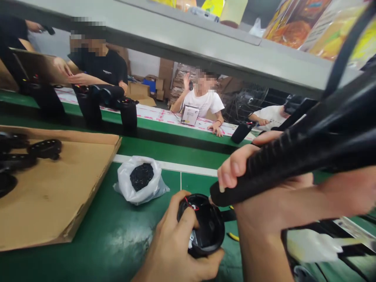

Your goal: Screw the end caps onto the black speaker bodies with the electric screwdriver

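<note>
My left hand is closed around a round black plastic housing, its thumb inside the rim. A red wire and a small pale part show inside the hollow. My right hand grips a thick black electric screwdriver, slanting down from the upper right. Its tip meets the far side of the housing's rim; whether a screw is there I cannot tell. Just beyond my left hand stands an open white plastic bag full of small black screws.
A cardboard tray with several black parts lies at the left. A white bottle is at the lower right. A grey shelf crosses overhead. Beyond, several co-workers sit or stand behind a bench with dark cylinders.
</note>
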`<control>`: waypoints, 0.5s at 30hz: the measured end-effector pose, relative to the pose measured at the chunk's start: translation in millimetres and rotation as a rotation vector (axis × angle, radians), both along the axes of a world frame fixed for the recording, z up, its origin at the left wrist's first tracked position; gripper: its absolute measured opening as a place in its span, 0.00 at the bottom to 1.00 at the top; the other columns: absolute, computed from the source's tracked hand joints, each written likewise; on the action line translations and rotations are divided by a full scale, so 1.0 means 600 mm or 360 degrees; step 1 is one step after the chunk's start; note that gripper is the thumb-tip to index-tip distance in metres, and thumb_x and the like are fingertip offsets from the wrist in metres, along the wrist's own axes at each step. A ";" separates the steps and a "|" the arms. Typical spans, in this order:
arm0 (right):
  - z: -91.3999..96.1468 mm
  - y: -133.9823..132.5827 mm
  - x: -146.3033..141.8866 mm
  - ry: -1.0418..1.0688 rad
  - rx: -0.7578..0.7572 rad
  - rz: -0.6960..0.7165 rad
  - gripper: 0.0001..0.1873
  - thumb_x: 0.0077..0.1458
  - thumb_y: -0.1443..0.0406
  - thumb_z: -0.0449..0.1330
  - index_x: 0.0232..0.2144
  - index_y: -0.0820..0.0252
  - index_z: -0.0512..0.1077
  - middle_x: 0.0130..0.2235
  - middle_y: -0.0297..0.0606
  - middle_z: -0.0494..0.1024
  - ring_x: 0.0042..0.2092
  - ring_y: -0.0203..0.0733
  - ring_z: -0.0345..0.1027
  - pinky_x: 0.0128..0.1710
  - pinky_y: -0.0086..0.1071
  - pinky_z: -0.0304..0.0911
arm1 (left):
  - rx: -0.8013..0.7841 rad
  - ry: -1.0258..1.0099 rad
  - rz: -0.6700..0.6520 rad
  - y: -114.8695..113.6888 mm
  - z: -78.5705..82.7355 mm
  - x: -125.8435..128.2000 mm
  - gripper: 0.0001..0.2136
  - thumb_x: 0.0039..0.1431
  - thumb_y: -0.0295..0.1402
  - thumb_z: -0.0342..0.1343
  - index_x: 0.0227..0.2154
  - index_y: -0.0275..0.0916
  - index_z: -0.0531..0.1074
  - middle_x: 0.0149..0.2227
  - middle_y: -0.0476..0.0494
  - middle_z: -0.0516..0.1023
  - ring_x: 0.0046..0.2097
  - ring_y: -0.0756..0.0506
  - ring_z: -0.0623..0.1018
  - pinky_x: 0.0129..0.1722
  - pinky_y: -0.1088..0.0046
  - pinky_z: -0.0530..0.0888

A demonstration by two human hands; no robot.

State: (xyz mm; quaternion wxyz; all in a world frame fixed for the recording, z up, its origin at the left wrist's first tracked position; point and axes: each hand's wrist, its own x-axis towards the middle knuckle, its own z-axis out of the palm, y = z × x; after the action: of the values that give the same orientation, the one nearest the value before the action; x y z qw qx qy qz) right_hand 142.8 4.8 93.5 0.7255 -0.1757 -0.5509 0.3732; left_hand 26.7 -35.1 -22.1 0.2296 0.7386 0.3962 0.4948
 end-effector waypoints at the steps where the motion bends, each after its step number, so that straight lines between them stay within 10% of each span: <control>1: 0.002 0.002 -0.006 -0.0095 -0.0030 -0.0053 0.38 0.64 0.36 0.35 0.40 0.62 0.63 0.26 0.39 0.63 0.22 0.41 0.59 0.18 0.31 0.58 | -0.0014 -0.0003 0.0013 -0.001 0.000 0.001 0.17 0.38 0.29 0.63 0.32 0.42 0.63 0.52 0.39 0.66 0.44 0.41 0.79 0.41 0.66 0.79; 4: 0.019 0.000 -0.012 -0.0152 -0.0450 -0.0282 0.42 0.45 0.32 0.62 0.34 0.63 0.55 0.20 0.33 0.60 0.19 0.46 0.57 0.14 0.34 0.56 | -0.0050 -0.0041 0.0044 -0.002 0.001 0.002 0.16 0.39 0.30 0.62 0.32 0.42 0.64 0.52 0.39 0.66 0.43 0.41 0.79 0.39 0.66 0.79; 10: 0.018 0.005 -0.006 -0.0186 -0.0209 -0.0263 0.34 0.63 0.37 0.48 0.35 0.65 0.56 0.21 0.34 0.60 0.19 0.44 0.58 0.12 0.33 0.56 | -0.0063 -0.0020 0.0076 -0.005 0.001 0.003 0.17 0.39 0.31 0.62 0.33 0.43 0.64 0.55 0.39 0.66 0.42 0.40 0.79 0.39 0.64 0.80; 15: -0.010 0.017 -0.004 -0.0224 -0.0099 -0.0291 0.37 0.58 0.35 0.52 0.35 0.65 0.54 0.20 0.31 0.59 0.18 0.41 0.57 0.12 0.30 0.56 | -0.0093 -0.0009 0.0066 -0.005 0.005 0.003 0.19 0.39 0.32 0.63 0.37 0.43 0.65 0.55 0.37 0.66 0.43 0.38 0.79 0.39 0.62 0.80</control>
State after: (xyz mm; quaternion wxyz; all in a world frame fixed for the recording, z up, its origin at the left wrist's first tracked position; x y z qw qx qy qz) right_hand 140.5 15.3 87.5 0.7102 -0.2733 -0.5703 0.3093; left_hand 28.7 -38.3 -18.8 0.2418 0.7218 0.4251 0.4898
